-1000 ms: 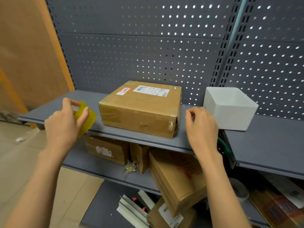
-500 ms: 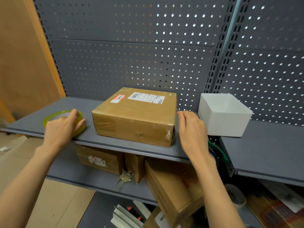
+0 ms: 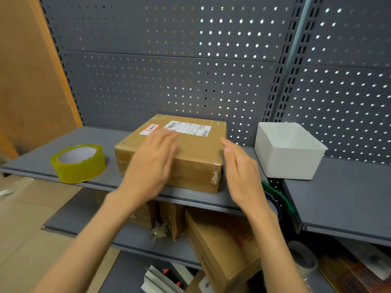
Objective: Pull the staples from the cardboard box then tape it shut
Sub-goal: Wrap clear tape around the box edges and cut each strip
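Observation:
A brown cardboard box (image 3: pixel 196 153) with a white shipping label and a red-edged sticker lies flat on the grey shelf (image 3: pixel 101 136). Clear tape shows along its front face and right corner. My left hand (image 3: pixel 152 163) is blurred in front of the box's left half, fingers straight, holding nothing. My right hand (image 3: pixel 241 172) stands edge-on by the box's right side, fingers straight, empty. A roll of yellowish packing tape (image 3: pixel 78 163) lies flat on the shelf left of the box, apart from both hands. No staples can be made out.
A white open bin (image 3: pixel 289 151) stands right of the box near the shelf joint. A lower grey shelf (image 3: pixel 347 199) extends right. Under the top shelf lie more cardboard boxes (image 3: pixel 224 244) and a green-handled tool (image 3: pixel 279 195). Perforated back panel behind.
My left hand set the tape roll flat on the shelf, let go and swung right to the box front. My right hand stayed by the box's right side.

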